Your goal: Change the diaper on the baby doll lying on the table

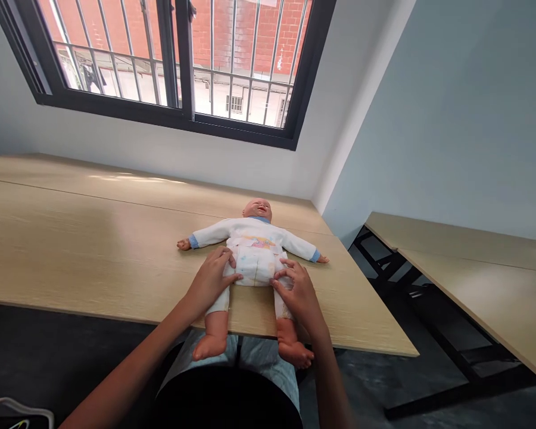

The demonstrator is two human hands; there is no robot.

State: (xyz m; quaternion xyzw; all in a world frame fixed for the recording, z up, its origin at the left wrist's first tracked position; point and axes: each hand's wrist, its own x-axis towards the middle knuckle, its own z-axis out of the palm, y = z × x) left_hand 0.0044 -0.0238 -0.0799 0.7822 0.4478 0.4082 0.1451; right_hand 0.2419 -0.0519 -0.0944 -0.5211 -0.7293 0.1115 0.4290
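A baby doll (261, 208) lies face up on the wooden table, its head toward the window and its feet past the near edge. It wears a white long-sleeved suit with blue cuffs and collar. Around its hips is a white diaper (254, 266) with a line down the front. My left hand (212, 275) holds the diaper's left side, thumb near the leg opening and fingers curled by the waist. On the opposite side, my right hand (295, 289) has its bent fingers and thumb on the diaper's edge. The undersides of both grips are hidden.
The light wooden table (93, 238) stands along the wall below a barred window (170, 59). Another table (464, 268) with black legs is at the right, across a gap. At the lower left, a pale-edged object (18, 408) shows partly.
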